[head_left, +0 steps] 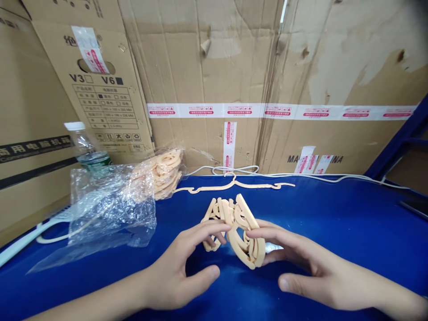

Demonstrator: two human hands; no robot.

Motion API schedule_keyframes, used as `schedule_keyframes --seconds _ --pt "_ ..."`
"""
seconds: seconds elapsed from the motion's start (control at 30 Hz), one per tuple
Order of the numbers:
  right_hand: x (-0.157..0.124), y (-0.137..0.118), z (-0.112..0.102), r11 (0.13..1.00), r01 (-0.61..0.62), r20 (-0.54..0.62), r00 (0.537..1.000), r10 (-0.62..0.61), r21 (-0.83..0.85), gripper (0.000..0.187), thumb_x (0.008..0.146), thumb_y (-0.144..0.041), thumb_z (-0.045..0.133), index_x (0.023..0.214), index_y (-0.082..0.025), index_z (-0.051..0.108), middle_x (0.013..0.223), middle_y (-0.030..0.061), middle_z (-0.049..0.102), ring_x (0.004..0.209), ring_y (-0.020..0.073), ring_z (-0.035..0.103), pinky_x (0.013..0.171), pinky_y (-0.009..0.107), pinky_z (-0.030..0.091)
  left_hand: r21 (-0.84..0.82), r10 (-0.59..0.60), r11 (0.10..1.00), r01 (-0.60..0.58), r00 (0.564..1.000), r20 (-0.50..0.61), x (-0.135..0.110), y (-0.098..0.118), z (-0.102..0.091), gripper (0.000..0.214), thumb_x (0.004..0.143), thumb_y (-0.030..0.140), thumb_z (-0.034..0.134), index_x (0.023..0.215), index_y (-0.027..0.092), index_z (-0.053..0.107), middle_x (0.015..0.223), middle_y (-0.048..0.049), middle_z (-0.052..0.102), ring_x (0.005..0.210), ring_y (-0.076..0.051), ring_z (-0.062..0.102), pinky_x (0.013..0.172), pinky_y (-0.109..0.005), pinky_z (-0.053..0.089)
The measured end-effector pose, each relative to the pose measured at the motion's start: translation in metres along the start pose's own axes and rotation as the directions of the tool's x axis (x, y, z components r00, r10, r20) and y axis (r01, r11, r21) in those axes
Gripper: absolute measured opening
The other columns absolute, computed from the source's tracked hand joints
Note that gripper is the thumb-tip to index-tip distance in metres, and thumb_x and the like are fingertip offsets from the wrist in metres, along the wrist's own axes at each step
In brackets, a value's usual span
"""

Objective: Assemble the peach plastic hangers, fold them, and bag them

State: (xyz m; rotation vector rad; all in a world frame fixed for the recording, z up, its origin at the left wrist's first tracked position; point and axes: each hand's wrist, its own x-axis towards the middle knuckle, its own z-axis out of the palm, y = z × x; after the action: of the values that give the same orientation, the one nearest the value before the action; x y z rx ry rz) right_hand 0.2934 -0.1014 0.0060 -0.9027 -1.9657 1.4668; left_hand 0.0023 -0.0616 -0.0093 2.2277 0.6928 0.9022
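Observation:
A bunch of beige folded plastic hangers (242, 254) stands tilted on the blue table in front of me. My left hand (182, 263) is at its left side, fingers stretched over the near pieces, the thumb held well apart. My right hand (310, 263) has the right-hand folded hanger between its fingers, one in front and others behind, with the thumb free. Behind them an unfolded beige hanger (214, 187) lies flat, hook towards the cardboard. How the folded pieces join is partly hidden by my fingers.
Left stand a clear bag (113, 218) with a stack of beige hangers (163, 174), a capped bottle (90, 149) and a pale plastic implement (23, 240). A white cable (321, 178) runs along the cardboard wall (200, 80). A dark flat object (414, 208) lies right.

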Motion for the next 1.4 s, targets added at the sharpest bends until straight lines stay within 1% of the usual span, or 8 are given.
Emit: schedule_keyframes --seconds 0.27,0.53,0.7,0.9,1.03,1.13,1.3,1.4 --pt "-0.005 -0.002 -0.001 0.988 0.002 -0.026 1.0 -0.006 -0.156 0.05 0.094 -0.033 0.057 0.142 -0.036 0.045 0.155 0.0049 0.035 0.135 0.0278 0.043 0.108 0.046 0.043 0.09 0.102 0.99 -0.105 0.994 0.036 -0.006 0.0 0.002 0.066 0.08 0.014 0.062 0.142 0.032 0.046 0.14 -0.0059 0.056 0.129 -0.029 0.051 0.109 -0.044 0.041" --pt "-0.007 0.009 -0.004 0.955 0.02 -0.114 0.992 -0.056 -0.297 0.047 0.09 -0.034 0.062 0.136 -0.033 0.054 0.144 0.0077 0.05 0.141 0.03 0.034 0.115 0.053 0.027 0.138 0.133 0.98 -0.147 0.986 0.104 -0.004 -0.003 0.005 0.072 0.08 0.013 0.061 0.145 0.033 0.039 0.146 -0.0048 0.05 0.133 -0.027 0.047 0.113 -0.043 0.037" --pt "0.003 0.003 -0.007 0.983 0.027 -0.193 0.979 -0.063 -0.184 0.041 0.092 -0.038 0.059 0.132 -0.028 0.058 0.139 0.009 0.053 0.111 0.0223 0.061 0.096 0.038 0.05 0.162 0.148 0.974 -0.159 0.986 0.079 0.002 0.001 0.006 0.056 0.085 0.012 0.054 0.138 0.029 0.048 0.141 -0.0069 0.054 0.129 -0.026 0.051 0.111 -0.043 0.039" --pt "0.013 0.005 -0.024 0.969 -0.153 -0.412 0.909 0.062 -0.192 0.043 0.089 -0.054 0.056 0.109 -0.018 0.066 0.105 0.0079 0.069 0.085 0.0203 0.063 0.072 0.031 0.05 0.213 0.194 0.955 -0.207 0.978 0.082 0.001 0.003 0.006 0.049 0.086 0.009 0.052 0.131 0.028 0.052 0.132 -0.0072 0.06 0.122 -0.024 0.055 0.108 -0.04 0.041" --pt "0.013 0.017 -0.035 0.904 -0.236 -0.506 0.862 0.027 -0.356 0.041 0.091 -0.054 0.051 0.102 -0.018 0.066 0.083 0.0037 0.065 0.066 0.016 0.056 0.058 0.028 0.043 0.25 0.24 0.932 -0.262 0.964 0.117 0.002 0.004 0.005 0.048 0.086 0.007 0.05 0.131 0.026 0.052 0.131 -0.0087 0.06 0.12 -0.024 0.055 0.107 -0.041 0.042" --pt "0.011 0.02 -0.036 0.813 -0.269 -0.477 0.879 -0.012 -0.517 0.036 0.095 -0.048 0.044 0.106 -0.02 0.063 0.075 0.001 0.061 0.065 0.0168 0.054 0.062 0.03 0.043 0.268 0.266 0.917 -0.296 0.953 0.144 0.003 0.005 0.004 0.048 0.087 0.005 0.047 0.131 0.023 0.05 0.131 -0.0097 0.059 0.121 -0.023 0.053 0.106 -0.041 0.042" --pt "0.009 0.013 -0.031 0.722 -0.215 -0.349 0.936 -0.039 -0.657 0.034 0.097 -0.045 0.043 0.121 -0.024 0.056 0.108 0.0065 0.062 0.101 0.0234 0.057 0.091 0.039 0.045 0.305 0.251 0.904 -0.298 0.95 0.185 0.004 0.005 0.004 0.048 0.086 0.004 0.047 0.13 0.022 0.049 0.133 -0.0094 0.057 0.124 -0.022 0.05 0.107 -0.039 0.041" --pt "0.009 0.011 -0.028 0.68 -0.213 -0.311 0.95 -0.024 -0.702 0.037 0.097 -0.045 0.043 0.127 -0.025 0.052 0.115 0.0084 0.058 0.109 0.0253 0.054 0.096 0.043 0.043 0.348 0.211 0.896 -0.276 0.954 0.211 0.003 0.004 0.004 0.047 0.086 0.006 0.048 0.13 0.022 0.049 0.136 -0.009 0.054 0.127 -0.023 0.047 0.109 -0.041 0.04"
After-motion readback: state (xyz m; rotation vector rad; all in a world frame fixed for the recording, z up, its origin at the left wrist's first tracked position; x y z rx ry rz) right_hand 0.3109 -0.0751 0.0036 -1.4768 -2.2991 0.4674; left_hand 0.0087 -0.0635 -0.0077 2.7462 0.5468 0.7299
